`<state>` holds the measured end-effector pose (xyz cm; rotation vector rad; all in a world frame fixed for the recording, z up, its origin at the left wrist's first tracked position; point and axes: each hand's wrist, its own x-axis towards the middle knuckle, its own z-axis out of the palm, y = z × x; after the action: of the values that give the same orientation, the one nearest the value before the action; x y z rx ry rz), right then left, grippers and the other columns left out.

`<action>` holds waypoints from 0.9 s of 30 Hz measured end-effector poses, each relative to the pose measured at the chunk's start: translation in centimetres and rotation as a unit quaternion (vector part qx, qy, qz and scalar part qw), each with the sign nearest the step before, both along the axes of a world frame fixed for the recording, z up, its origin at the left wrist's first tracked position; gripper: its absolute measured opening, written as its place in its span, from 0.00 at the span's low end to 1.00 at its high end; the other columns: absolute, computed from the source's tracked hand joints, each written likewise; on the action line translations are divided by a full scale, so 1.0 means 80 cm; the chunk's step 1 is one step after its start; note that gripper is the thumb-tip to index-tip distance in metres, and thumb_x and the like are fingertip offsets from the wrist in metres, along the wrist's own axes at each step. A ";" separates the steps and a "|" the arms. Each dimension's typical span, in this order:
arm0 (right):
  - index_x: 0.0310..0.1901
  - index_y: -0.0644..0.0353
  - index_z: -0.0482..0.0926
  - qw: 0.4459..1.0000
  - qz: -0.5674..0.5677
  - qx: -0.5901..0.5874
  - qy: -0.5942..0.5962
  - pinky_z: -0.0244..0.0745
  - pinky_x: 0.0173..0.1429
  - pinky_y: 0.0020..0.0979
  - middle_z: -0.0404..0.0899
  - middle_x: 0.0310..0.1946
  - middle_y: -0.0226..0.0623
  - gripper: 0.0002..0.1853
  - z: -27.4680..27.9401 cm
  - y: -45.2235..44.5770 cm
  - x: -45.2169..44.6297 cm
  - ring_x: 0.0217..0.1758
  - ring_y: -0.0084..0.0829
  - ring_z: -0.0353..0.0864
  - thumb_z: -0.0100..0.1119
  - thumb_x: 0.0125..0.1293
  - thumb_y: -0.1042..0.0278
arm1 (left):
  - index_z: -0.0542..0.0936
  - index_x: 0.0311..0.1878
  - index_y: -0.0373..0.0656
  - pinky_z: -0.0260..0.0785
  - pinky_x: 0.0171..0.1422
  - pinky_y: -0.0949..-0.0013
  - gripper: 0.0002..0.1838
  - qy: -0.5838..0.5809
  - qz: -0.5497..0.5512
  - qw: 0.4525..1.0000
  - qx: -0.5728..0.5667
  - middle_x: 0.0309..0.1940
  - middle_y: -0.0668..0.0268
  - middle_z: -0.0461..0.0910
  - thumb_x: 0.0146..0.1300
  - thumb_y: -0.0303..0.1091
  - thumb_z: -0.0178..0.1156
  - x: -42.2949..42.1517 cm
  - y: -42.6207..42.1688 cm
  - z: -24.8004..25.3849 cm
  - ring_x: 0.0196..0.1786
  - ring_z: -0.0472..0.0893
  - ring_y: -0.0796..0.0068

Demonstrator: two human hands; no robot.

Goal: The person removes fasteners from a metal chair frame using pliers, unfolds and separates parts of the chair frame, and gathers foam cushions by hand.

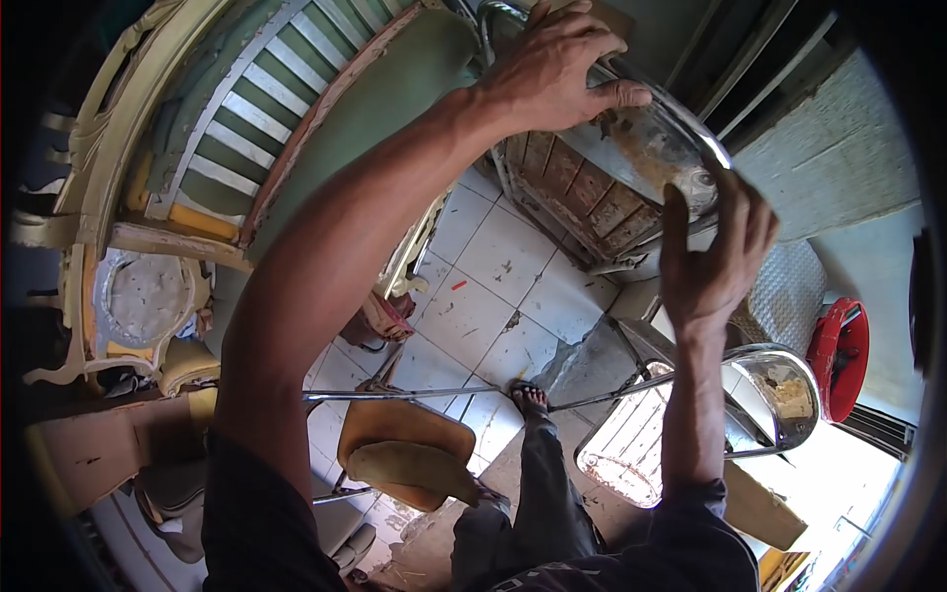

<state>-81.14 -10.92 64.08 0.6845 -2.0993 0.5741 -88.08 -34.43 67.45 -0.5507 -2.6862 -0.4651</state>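
Observation:
A metal folding chair (pixel 651 148) stands at the top, with a chrome tube frame and a rust-stained back. Its slatted seat panel is brown with rust. My left hand (pixel 562 69) grips the upper part of the chrome frame, its thumb stretched along the back. At the frame's right side, my right hand (pixel 722 237) has its fingers curled over the tube and its thumb in front of the back. The undersides of the fingers on both hands are partly hidden.
A green sofa frame with pale slats (pixel 261 99) fills the upper left. Below are a chair with a worn brown seat (pixel 404 449) and another folding chair with a peeling white seat (pixel 623 434). A red basin (pixel 838 360) stands right. Cracked white tiles (pixel 483 257) cover the floor.

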 end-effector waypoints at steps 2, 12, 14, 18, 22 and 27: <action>0.64 0.53 0.73 0.999 -0.015 0.038 0.000 0.71 0.59 0.42 0.81 0.46 0.38 0.31 0.028 -0.003 -0.023 0.53 0.37 0.76 0.72 0.59 0.59 | 0.72 0.67 0.36 0.48 0.81 0.48 0.43 0.063 0.017 0.997 0.044 0.71 0.51 0.66 0.65 0.68 0.57 -0.001 -0.006 -0.013 0.78 0.56 0.46; 0.52 0.52 0.77 0.970 0.031 0.151 -0.190 0.82 0.33 0.44 0.86 0.38 0.40 0.24 0.022 -0.004 -0.126 0.34 0.43 0.88 0.72 0.59 0.51 | 0.67 0.65 0.40 0.60 0.69 0.52 0.27 -0.238 0.391 0.565 0.687 0.54 0.57 0.67 0.74 0.51 0.52 0.047 0.024 -0.315 0.56 0.71 0.61; 0.52 0.53 0.77 0.985 0.057 0.120 -0.109 0.83 0.36 0.44 0.86 0.40 0.39 0.25 0.013 0.004 -0.147 0.35 0.43 0.88 0.73 0.57 0.50 | 0.66 0.67 0.42 0.60 0.70 0.50 0.29 -0.330 0.389 0.441 0.738 0.55 0.57 0.67 0.74 0.53 0.51 0.039 0.038 -0.421 0.55 0.71 0.61; 0.54 0.54 0.78 0.990 0.102 0.093 -0.029 0.83 0.39 0.39 0.86 0.40 0.41 0.29 0.004 -0.002 -0.152 0.41 0.41 0.89 0.76 0.54 0.50 | 0.59 0.75 0.47 0.55 0.75 0.47 0.40 -0.355 0.383 0.374 0.766 0.58 0.54 0.65 0.70 0.65 0.49 0.001 0.081 -0.550 0.58 0.69 0.56; 0.51 0.54 0.80 0.991 0.081 0.098 -0.051 0.82 0.38 0.34 0.87 0.37 0.38 0.28 0.004 0.000 -0.150 0.38 0.34 0.89 0.77 0.54 0.48 | 0.55 0.78 0.46 0.52 0.75 0.41 0.52 -0.297 0.283 0.282 0.867 0.70 0.50 0.60 0.64 0.78 0.42 -0.044 0.094 -0.575 0.72 0.61 0.50; 0.49 0.55 0.81 0.992 0.062 0.077 -0.083 0.81 0.34 0.31 0.85 0.28 0.31 0.29 0.003 0.003 -0.153 0.31 0.24 0.87 0.77 0.54 0.43 | 0.58 0.77 0.46 0.54 0.72 0.35 0.54 -0.285 0.198 0.197 0.917 0.73 0.52 0.61 0.61 0.82 0.41 -0.059 0.084 -0.621 0.73 0.62 0.48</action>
<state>-93.35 -10.67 64.29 0.8865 -2.2860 0.5572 -92.77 -27.68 17.79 1.1522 -0.4031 -2.9472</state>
